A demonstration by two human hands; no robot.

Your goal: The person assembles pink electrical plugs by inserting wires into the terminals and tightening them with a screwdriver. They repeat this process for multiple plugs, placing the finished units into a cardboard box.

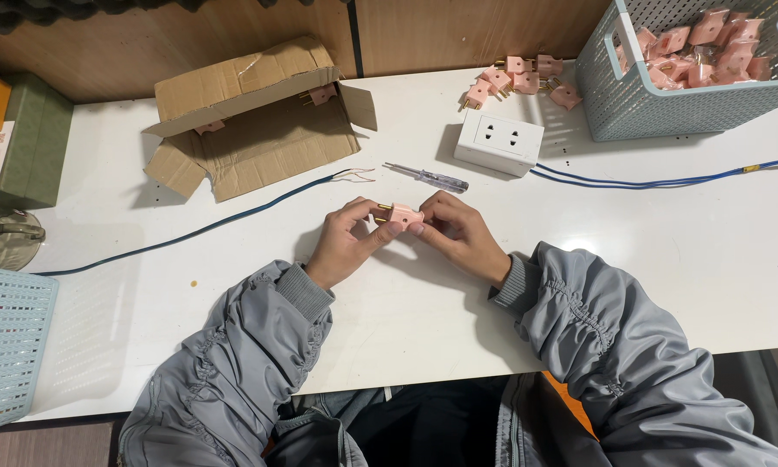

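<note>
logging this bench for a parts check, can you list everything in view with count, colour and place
pink plug: one, pink with brass prongs, held between both hands at table centre
loose plugs: a small heap, pink, far edge beside the basket
basket: one, pale blue mesh, far right, holding more pink plugs
socket block: one, white, in front of the loose plugs
screwdriver: one, clear handle, lying just beyond the hands
blue cable: one, dark blue, running left, bare wire ends near the box
cardboard box: one, brown, open, far left
second basket: one, pale blue, near left edge
table: one, white
left hand: fingers on the plug
right hand: fingers on the plug
</note>
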